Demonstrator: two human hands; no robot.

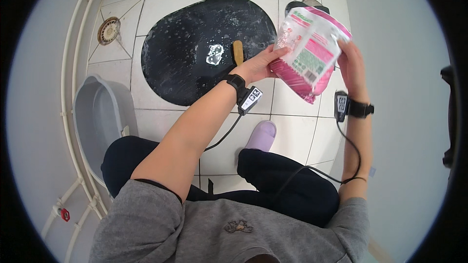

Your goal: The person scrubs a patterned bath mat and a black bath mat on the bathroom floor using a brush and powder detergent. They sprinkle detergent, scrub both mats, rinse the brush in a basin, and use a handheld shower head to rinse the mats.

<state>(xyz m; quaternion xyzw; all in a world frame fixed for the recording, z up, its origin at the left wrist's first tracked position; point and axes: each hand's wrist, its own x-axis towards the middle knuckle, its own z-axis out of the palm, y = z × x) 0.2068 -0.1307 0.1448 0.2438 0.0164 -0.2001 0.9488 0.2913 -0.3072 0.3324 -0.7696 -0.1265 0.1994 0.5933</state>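
Between both hands is a pink and white plastic pouch [310, 51] with printed writing, tilted over the tiles. My left hand [261, 64] grips its left side, the thumb lying across the front. At its upper right edge, my right hand [353, 58] pinches the plastic; some of those fingers are hidden behind the pouch. A wet black oval mat or board [182, 44] with white spots and droplets lies on the floor to the left. On it rests a brush with a wooden handle [238, 52], partly covered by my left hand and forearm.
A grey plastic tub [104, 109] stands at the left by white wall pipes [69, 91] and a red valve handle [65, 214]. A round floor drain [109, 30] is set in the tiles. Behind the pouch sits a partly hidden dark object [294, 6]. Cables hang from both wrist devices.
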